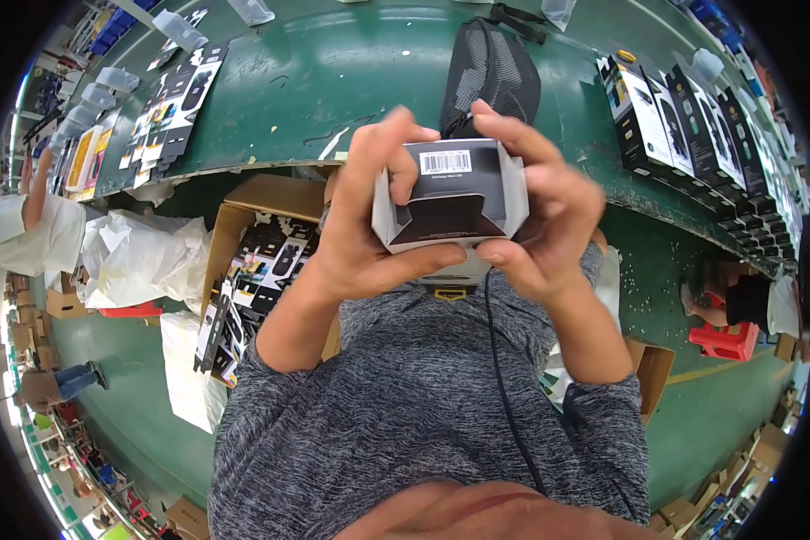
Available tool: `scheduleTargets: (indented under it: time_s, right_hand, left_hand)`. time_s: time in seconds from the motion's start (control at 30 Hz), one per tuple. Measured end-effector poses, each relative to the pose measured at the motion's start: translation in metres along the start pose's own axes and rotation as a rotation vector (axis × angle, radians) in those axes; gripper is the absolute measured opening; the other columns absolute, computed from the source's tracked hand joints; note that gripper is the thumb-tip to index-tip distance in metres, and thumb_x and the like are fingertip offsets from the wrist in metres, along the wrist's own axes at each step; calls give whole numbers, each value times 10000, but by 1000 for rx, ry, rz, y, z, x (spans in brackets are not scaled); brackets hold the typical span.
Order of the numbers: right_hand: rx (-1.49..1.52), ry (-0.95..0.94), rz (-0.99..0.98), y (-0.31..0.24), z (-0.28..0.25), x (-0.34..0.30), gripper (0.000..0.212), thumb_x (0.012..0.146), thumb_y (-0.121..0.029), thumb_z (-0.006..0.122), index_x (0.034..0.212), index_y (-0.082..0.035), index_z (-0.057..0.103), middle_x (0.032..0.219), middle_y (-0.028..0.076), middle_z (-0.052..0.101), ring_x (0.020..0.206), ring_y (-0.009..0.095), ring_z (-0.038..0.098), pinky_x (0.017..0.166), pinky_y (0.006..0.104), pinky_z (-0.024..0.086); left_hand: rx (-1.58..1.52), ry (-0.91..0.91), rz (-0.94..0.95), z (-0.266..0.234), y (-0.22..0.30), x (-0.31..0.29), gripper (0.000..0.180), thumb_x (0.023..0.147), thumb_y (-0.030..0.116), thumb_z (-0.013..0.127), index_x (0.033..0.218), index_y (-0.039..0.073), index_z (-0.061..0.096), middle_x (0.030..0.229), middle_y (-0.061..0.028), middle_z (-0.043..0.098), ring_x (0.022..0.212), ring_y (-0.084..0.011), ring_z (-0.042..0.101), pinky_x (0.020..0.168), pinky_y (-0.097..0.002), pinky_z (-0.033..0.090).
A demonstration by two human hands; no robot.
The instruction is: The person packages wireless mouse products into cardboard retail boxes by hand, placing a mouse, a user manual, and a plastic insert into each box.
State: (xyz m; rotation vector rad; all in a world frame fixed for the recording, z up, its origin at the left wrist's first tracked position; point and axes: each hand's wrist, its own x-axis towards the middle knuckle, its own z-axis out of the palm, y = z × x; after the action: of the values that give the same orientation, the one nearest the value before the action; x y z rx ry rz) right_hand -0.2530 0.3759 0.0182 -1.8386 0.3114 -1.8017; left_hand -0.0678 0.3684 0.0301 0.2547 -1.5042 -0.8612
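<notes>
Between my two hands, close in front of my chest, is a small black-and-white cardboard box (463,187), its end toward me. A white barcode label shows on that end, and a dark flap sits folded below it. My left hand (355,220) grips the left side, a bent forefinger against the end panel and the thumb along the lower edge. On the right side, my right hand (553,220) holds the box with its thumb at the lower corner and its fingers raised, slightly blurred. The far side of the box is hidden.
Behind the box, a black mesh pouch (495,72) lies on the green table (342,67). Flat printed cartons (180,103) lie at left; finished boxes (679,121) stand in rows at right. An open carton (274,191) of printed card is beside me. Other people sit at both sides.
</notes>
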Motion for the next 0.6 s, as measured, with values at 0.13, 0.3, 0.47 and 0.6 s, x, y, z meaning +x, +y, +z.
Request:
scheduleTargets:
  time_s: [0.13,0.3,0.47,0.6]
  right_hand:
    - [-247,-51,128,-23,5,-5,438,1035,-441,541,1263,-75,617,1421,361,486,1403,511,412,1126,570,358]
    - [-290,-91,62,-31,8,-12,490,965,-528,603,1038,-62,737,1464,328,442,1419,539,368,1132,588,336]
    - [-230,84,-44,-47,18,-22,362,856,-459,754,960,-112,768,1463,307,437,1425,566,331,1126,605,345]
    - [-7,306,32,-44,35,-25,434,760,-318,899,966,-97,587,1447,287,389,1403,487,401,1118,559,380]
  left_hand:
    - [366,-419,-25,-6,19,14,609,745,209,852,1324,167,668,985,-65,490,1103,-346,481,1008,-482,385]
    - [414,-298,126,14,34,2,621,575,118,942,1108,323,698,1255,-63,551,1245,-375,536,989,-472,518]
    - [386,-222,354,5,12,-22,334,912,282,702,1146,80,576,1263,-120,629,1334,-583,439,1065,-767,376]
    - [537,-195,351,8,22,-25,461,909,468,685,913,30,542,1117,-207,644,1238,-574,542,1016,-732,454]
